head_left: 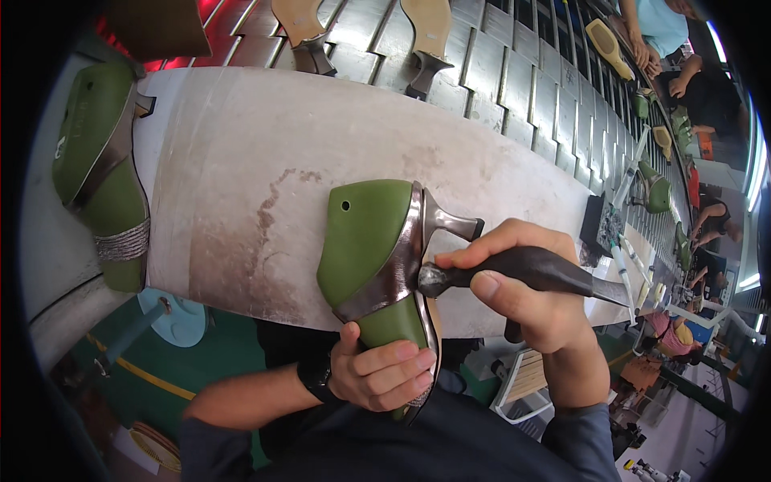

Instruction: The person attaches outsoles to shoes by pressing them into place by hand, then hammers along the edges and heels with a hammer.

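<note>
The left hand [381, 373] grips a shoe [393, 273]; beyond that hand, rightward, the right hand [546, 317] clasps a dark tool [538, 267], rounded end at the shoe's edge.

Bright, fairly even light is falling across the pale surface [225, 161], leaving only soft shadows. White lamps [756, 177] are glaring at the right edge, metal slats [486, 64] are throwing back pale highlights, and a red glow [229, 20] is tinting the upper left. The metallic strap [393, 273] is gleaming. The fisheye lens is bending straight edges, black vignetting is swallowing the corners, and distant details are looking small and soft.
</note>
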